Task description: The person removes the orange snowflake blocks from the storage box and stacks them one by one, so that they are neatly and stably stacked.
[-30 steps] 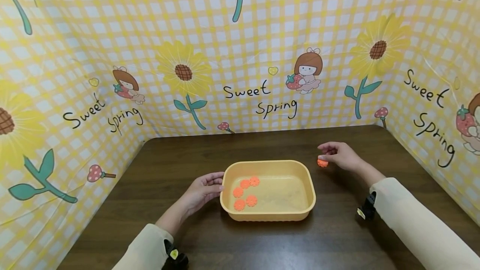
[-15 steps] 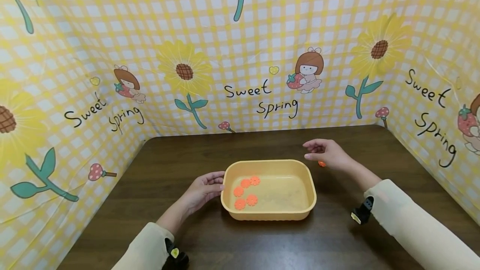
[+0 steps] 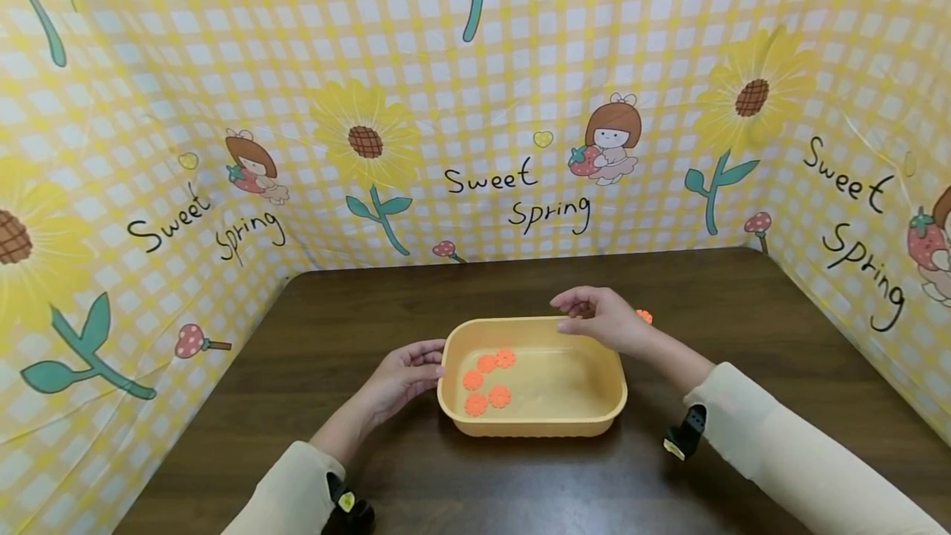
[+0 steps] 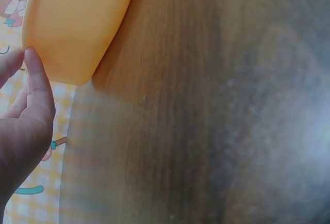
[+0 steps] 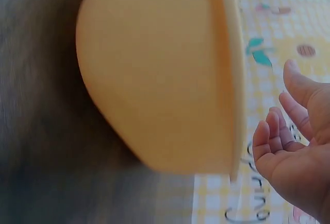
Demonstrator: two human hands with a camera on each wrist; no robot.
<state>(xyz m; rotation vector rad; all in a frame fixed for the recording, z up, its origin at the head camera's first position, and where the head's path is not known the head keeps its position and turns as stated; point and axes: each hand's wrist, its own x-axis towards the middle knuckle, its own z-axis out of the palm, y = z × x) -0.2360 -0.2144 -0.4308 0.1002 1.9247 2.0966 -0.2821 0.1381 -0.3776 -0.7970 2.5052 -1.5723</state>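
A yellow plastic basin (image 3: pixel 531 428) stands on the brown table. Several orange flower-shaped pieces (image 3: pixel 499 396) lie in its left part. My left hand (image 3: pixel 397 382) touches the basin's left rim with fingertips and thumb; the left wrist view shows the fingertips against the rim of the basin (image 4: pixel 77 33). Over the basin's far right rim is my right hand (image 3: pixel 602 320), fingers loosely bent, nothing between them. In the right wrist view, that hand (image 5: pixel 296 157) is apart from the basin (image 5: pixel 160 79). Another orange flower-shaped piece (image 3: pixel 645 316) lies right of the basin, partly hidden behind the right hand.
Yellow checked cloth (image 3: pixel 490 89) with printed flowers and lettering hangs behind the table (image 3: pixel 357 312) and along both sides. The basin's walls rise around the pieces in it. Black cameras (image 3: pixel 685 433) sit on both wrists.
My right hand has moved left, away from the orange piece at its fingertips and over to the basin's far right rim. That piece stays on the table. My left hand keeps its place.
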